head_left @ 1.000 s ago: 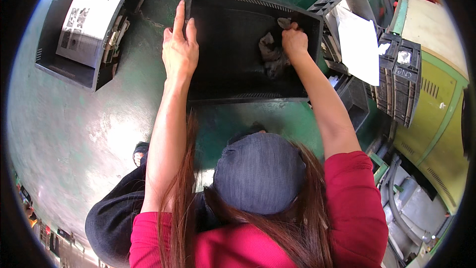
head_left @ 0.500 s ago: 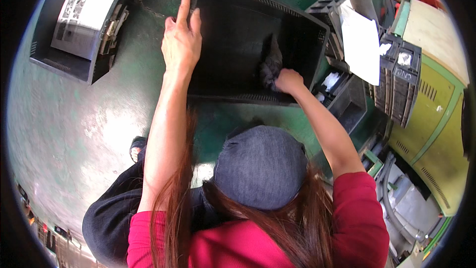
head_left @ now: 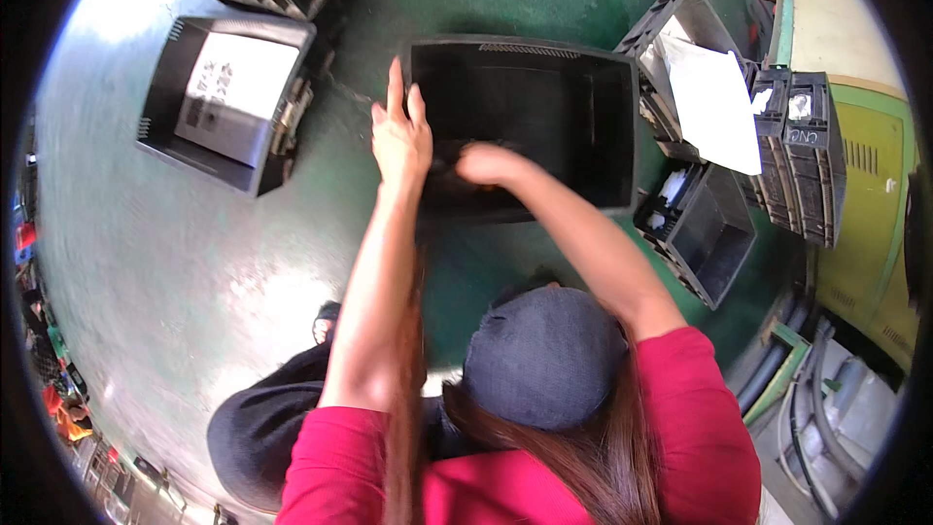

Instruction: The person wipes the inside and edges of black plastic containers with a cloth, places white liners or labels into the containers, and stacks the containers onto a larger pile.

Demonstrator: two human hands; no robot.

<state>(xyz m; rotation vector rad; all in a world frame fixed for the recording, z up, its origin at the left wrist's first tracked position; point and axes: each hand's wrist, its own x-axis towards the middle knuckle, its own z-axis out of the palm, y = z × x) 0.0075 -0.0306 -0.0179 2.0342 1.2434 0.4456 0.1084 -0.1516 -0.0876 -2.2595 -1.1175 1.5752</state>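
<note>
A large black plastic crate [head_left: 607, 131] lies on the floor in front of me. My left hand [head_left: 400, 144] rests along its left rim with the fingers apart and holds nothing. Down inside the crate, near its left wall, my right hand [head_left: 486, 165] is closed and blurred by motion. It presses a dark grey rag [head_left: 445, 157] against the inside; the rag barely stands out from the black plastic.
To the left stands a tilted crate [head_left: 199, 151] with a printed sheet [head_left: 238, 78] in it. Stacked crates [head_left: 802, 156], a white paper [head_left: 714, 107] and a smaller open crate [head_left: 714, 233] are at the right, beside a yellow-green cabinet [head_left: 865, 204].
My right hand has swept the rag from the right side of the crate to its left side. My left hand stays at the left rim. The whole view has shifted.
</note>
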